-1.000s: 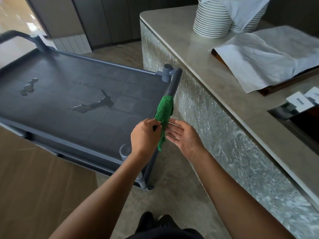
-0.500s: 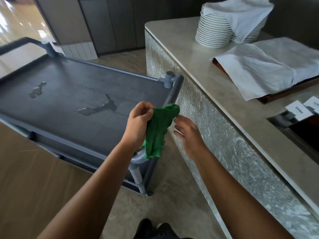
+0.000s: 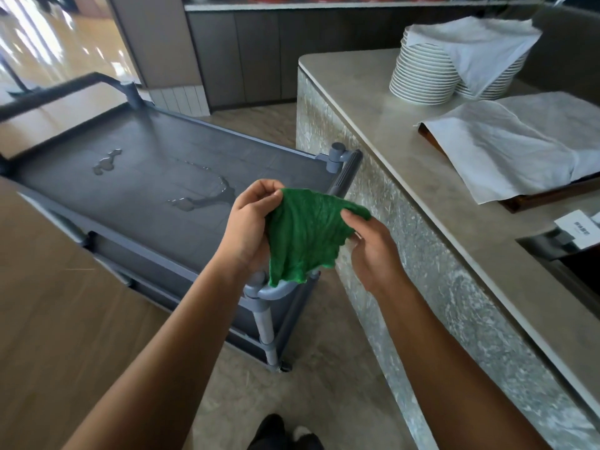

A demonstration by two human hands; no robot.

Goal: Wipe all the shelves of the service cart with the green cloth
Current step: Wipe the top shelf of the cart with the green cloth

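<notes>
Your left hand pinches one top corner of the green cloth and your right hand pinches the opposite edge. The cloth hangs spread between them, above the near corner of the service cart and clear of its top shelf. A puddle lies on that shelf just beyond your left hand, with a smaller pool farther out to its left. A thin, unfolded cloth dragged through would likely push water over the rim rather than absorb it, and so light a fingertip pinch may slip under pressure.
</notes>
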